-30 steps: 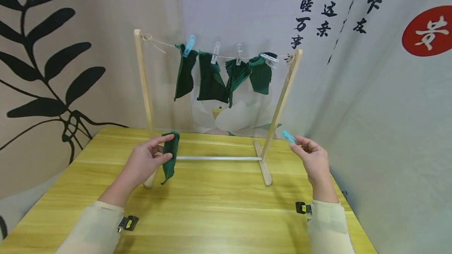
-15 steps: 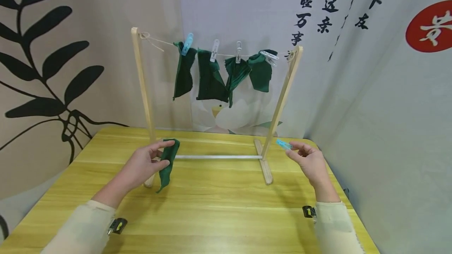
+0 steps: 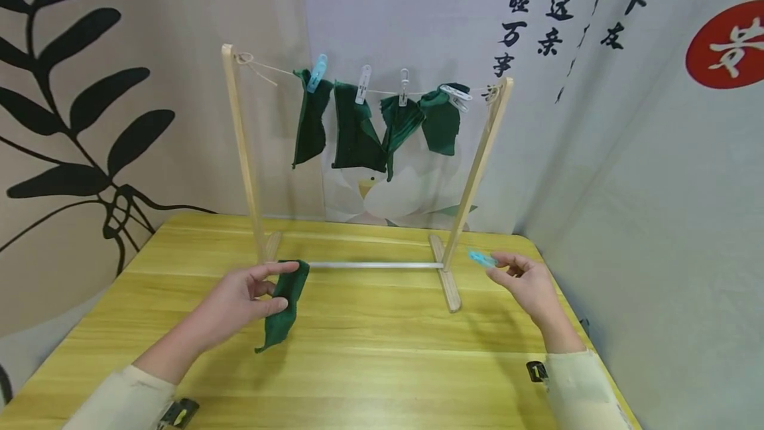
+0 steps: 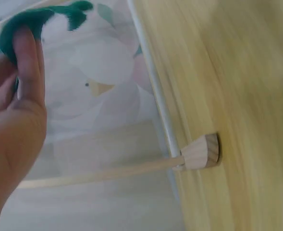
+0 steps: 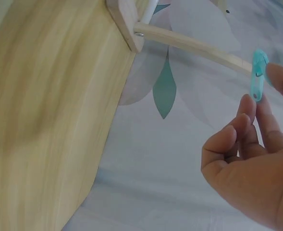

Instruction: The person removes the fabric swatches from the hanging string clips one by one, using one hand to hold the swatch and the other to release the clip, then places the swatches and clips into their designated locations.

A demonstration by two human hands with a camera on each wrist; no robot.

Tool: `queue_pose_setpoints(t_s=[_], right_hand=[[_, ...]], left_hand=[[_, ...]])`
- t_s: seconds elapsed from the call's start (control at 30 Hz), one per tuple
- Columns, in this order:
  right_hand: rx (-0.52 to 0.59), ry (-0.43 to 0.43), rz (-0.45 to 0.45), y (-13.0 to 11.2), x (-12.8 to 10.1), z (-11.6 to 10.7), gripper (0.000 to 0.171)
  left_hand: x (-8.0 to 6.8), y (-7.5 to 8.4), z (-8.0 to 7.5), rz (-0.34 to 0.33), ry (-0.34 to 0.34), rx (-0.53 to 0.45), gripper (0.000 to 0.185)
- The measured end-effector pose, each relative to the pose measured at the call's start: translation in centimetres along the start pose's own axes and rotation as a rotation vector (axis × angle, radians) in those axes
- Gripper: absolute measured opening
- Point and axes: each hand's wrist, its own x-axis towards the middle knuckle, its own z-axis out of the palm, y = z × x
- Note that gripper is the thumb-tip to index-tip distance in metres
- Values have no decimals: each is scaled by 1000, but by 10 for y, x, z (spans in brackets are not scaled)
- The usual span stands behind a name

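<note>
My left hand (image 3: pixel 241 297) fingers pinch a dark green cloth strip (image 3: pixel 284 302) dangling over the yellow wooden bench (image 3: pixel 382 350), right hand (image 3: pixel 525 284) fingers pinching a small turquoise plastic clothespin (image 3: pixel 481 258), probably readied for pegging.

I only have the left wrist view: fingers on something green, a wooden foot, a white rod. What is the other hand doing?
Observer: The right hand pinches a blue clothespin above the table, right of the rack.
Operator: How full is the line?
Observer: Four green cloths hang from the string, each under its own peg.
Operator: Any free stretch left?
Observer: Yes, at the left end, between the left post and the first hung cloth.
Operator: And my cloth?
Observer: The left hand holds the green cloth by its top; its lower end hangs near the table.
</note>
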Motion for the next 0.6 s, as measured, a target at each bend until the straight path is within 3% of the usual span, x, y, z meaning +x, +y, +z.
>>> queue_pose_setpoints(t_s=[0.1, 0.17, 0.27, 0.37, 0.43, 0.53, 0.6], right_hand=[[0, -6, 14, 3, -2, -2, 51], [-3, -12, 21, 5, -4, -1, 51], [-5, -20, 35, 9, -5, 1, 51], [-12, -40, 44, 12, -5, 6, 52], [-16, -54, 50, 14, -5, 8, 52], [-37, -64, 45, 16, -6, 12, 50], [-52, -65, 45, 17, -5, 14, 49]], left_hand=[[-4, -4, -1, -11, -62, -56, 59], [-1, -17, 1, -20, -61, -14, 58], [14, -44, 9, 23, 3, 216, 55], [27, -66, 20, 86, 135, 530, 50], [29, -73, 26, 126, 216, 683, 46], [28, -76, 34, 157, 285, 801, 43], [25, -77, 38, 161, 297, 862, 43]])
